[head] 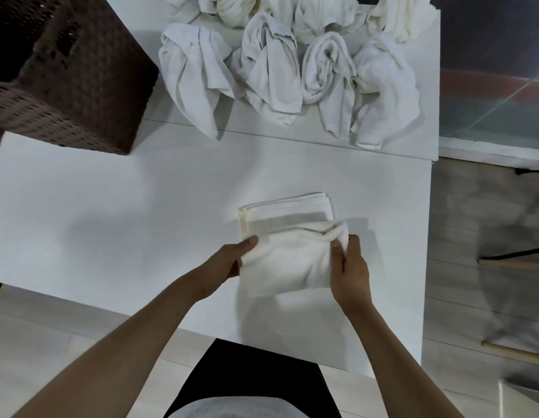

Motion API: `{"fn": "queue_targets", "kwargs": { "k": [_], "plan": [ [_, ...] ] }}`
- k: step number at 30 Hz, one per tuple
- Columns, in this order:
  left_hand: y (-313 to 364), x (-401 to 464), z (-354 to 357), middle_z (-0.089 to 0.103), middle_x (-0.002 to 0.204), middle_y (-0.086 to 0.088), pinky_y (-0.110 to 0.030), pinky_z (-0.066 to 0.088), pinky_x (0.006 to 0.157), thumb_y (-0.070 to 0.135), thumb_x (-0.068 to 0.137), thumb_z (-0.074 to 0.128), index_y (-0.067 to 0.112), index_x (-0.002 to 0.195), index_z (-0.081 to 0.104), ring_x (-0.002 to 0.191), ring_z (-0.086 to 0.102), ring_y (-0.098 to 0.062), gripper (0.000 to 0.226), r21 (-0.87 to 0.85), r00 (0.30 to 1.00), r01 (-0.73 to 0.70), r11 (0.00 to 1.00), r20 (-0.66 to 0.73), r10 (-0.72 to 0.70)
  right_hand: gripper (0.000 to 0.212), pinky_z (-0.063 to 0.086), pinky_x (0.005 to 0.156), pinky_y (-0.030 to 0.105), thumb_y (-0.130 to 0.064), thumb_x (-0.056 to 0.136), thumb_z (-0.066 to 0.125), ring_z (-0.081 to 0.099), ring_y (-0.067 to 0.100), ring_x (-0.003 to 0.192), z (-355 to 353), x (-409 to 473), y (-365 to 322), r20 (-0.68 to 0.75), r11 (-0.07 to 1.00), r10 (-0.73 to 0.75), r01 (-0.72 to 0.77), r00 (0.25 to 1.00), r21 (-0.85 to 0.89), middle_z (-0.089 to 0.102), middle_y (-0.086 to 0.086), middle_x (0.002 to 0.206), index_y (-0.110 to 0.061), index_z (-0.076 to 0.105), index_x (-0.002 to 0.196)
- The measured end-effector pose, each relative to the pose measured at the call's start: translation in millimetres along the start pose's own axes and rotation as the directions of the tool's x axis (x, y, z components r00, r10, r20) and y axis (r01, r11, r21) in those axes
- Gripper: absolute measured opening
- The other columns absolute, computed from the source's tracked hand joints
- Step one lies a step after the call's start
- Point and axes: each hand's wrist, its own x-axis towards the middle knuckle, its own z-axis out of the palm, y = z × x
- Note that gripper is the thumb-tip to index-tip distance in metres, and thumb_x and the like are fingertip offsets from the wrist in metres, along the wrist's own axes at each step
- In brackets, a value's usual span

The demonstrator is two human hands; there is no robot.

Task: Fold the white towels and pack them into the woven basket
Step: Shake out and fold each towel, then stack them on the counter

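Plainly, no writing or label can be read anywhere in the view. At the far left of the white table [111, 212] stands the dark brown woven basket [81, 76]; its opening faces away from the camera, so what lies inside cannot be told. Along the far edge of the table lies a heap of unfolded white towels [280, 64], twisted and crumpled, some ends trailing toward the person.

Near the front edge, right of centre, sits the towel being folded [289, 254]. It is cream-white and soft, its near half raised and rumpled over a flat lower layer whose neat stacked edges show at the far side. The left hand [229, 260] grips the towel's left edge, thumb on top and fingers curled beneath the cloth. The right hand [349, 267] pinches the bunched right corner, thumb pressed against the cloth with the fingers wrapped behind it. Both bare forearms reach in from below.
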Motion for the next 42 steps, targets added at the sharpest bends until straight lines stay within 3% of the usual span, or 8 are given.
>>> {"fn": "queue_targets", "kwargs": {
  "k": [7,14,18,24,30,32,36,42],
  "plan": [
    [-15,6,14,0.071,0.124,0.003,-0.039,0.054,0.097,0.026,0.094,0.067,0.022,0.133,0.059,0.118,0.066,-0.021,0.04,-0.132,0.99,-0.074,0.988,-0.129,0.057,0.023,0.04,0.064,0.04,-0.039,0.108,0.036,0.053,0.027,0.071,12,21,-9,-0.031,0.991,0.007,-0.011,0.999,-0.131,0.052,0.002,0.082,-0.02,0.037,0.096],
    [-17,36,15,0.075,0.102,0.006,-0.032,0.056,0.081,0.035,0.099,0.061,0.029,0.11,0.067,0.094,0.071,-0.017,0.014,-0.079,0.89,-0.119,0.99,-0.451,0.071,0.026,0.036,0.058,0.038,-0.04,0.108,0.035,0.052,0.032,0.063,23,36,-13,-0.064,0.979,0.022,-0.035,0.998,-0.199,0.051,0.002,0.066,-0.017,0.034,0.096],
    [-7,44,11,0.063,0.081,0.012,-0.025,0.045,0.066,0.048,0.095,0.062,0.025,0.099,0.062,0.074,0.06,-0.009,0.023,-0.092,0.883,-0.088,0.992,-0.467,0.035,0.027,0.036,0.061,0.037,-0.04,0.109,0.035,0.052,0.03,0.066,26,50,-10,-0.053,0.98,0.011,-0.021,0.999,-0.196,0.052,0.002,0.072,-0.016,0.035,0.097],
    [-28,41,6,0.069,0.112,0.011,-0.039,0.058,0.088,0.043,0.075,0.079,0.038,0.127,0.049,0.103,0.069,-0.014,0.06,0.149,0.889,-0.078,0.986,-0.438,0.136,0.031,0.037,0.066,0.037,-0.04,0.11,0.03,0.048,0.031,0.069,39,68,-11,-0.001,0.947,0.021,-0.02,1.0,-0.322,0.056,0.005,0.078,-0.013,0.041,0.12],
    [-23,46,28,0.056,0.119,0.006,-0.03,0.047,0.078,0.027,0.089,0.07,0.04,0.148,0.027,0.103,0.058,-0.023,0.074,0.347,0.704,-0.073,0.935,-0.646,0.295,0.038,0.039,0.068,0.039,-0.045,0.109,0.03,0.053,0.034,0.075,47,81,-13,-0.039,0.912,0.204,-0.204,0.978,-0.356,0.052,0.004,0.076,-0.01,0.042,0.119],
    [-24,52,33,0.041,0.144,-0.002,-0.037,0.047,0.091,0.021,0.087,0.068,0.034,0.155,0.023,0.117,0.051,-0.026,0.083,0.647,0.616,0.045,0.761,-0.618,0.489,0.042,0.04,0.069,0.039,-0.048,0.108,0.031,0.055,0.035,0.079,47,84,-17,-0.053,0.89,0.248,-0.249,0.967,-0.381,0.054,0.007,0.081,-0.009,0.043,0.12],
    [-36,70,30,0.03,0.163,-0.011,-0.05,0.036,0.112,0.021,0.096,0.053,0.023,0.148,0.047,0.145,0.034,-0.039,0.052,0.989,0.624,-0.023,0.143,-0.097,0.775,0.044,0.04,0.068,0.038,-0.051,0.106,0.035,0.064,0.04,0.087,49,83,-17,-0.1,0.876,0.262,-0.28,0.96,-0.393,0.063,0.014,0.09,-0.008,0.044,0.117],
    [-58,77,18,-0.001,0.17,0.003,-0.057,0.017,0.121,0.053,0.105,0.024,0.038,0.16,0.008,0.156,0.001,-0.03,0.059,0.996,0.807,0.041,0.078,-0.079,0.585,0.036,0.041,0.069,0.038,-0.049,0.104,0.042,0.065,0.038,0.084,48,69,-17,-0.131,0.931,0.221,-0.249,0.966,-0.265,0.062,0.006,0.085,-0.015,0.04,0.113]
  ]
}}
